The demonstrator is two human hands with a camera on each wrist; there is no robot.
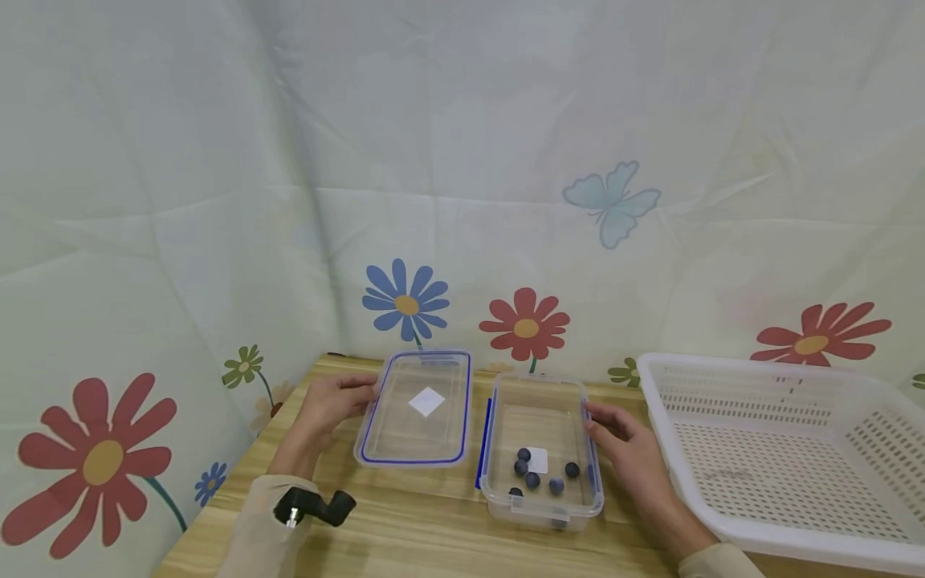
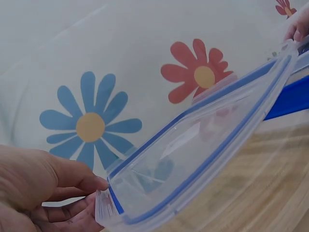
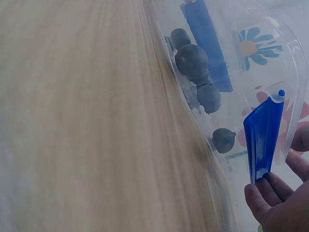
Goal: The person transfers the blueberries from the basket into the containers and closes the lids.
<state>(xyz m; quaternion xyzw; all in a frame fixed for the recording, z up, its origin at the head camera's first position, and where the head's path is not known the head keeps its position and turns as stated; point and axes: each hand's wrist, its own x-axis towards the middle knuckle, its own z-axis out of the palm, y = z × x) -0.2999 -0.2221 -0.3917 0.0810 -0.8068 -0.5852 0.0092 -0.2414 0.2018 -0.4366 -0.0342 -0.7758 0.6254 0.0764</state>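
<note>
My left hand (image 1: pixel 334 408) pinches the left edge of a clear plastic lid (image 1: pixel 446 433) with a blue seal. In the left wrist view the lid (image 2: pixel 193 159) slants, its edge between thumb and fingers (image 2: pixel 72 176). To its right stands a clear food container (image 1: pixel 538 421) with blue side latches and several dark blueberries (image 1: pixel 556 486) towards its near end. My right hand (image 1: pixel 629 445) grips the container's right side. In the right wrist view its fingertips (image 3: pixel 263 198) touch the lower end of a blue latch (image 3: pixel 264 137), which hangs outward.
A white perforated plastic basket (image 1: pixel 773 461) stands at the right, close beside my right forearm. Under everything is a wooden table (image 1: pixel 405 530). A flower-printed cloth (image 1: pixel 470 201) hangs behind its back edge. The container's left latch (image 1: pixel 485 441) faces the lid.
</note>
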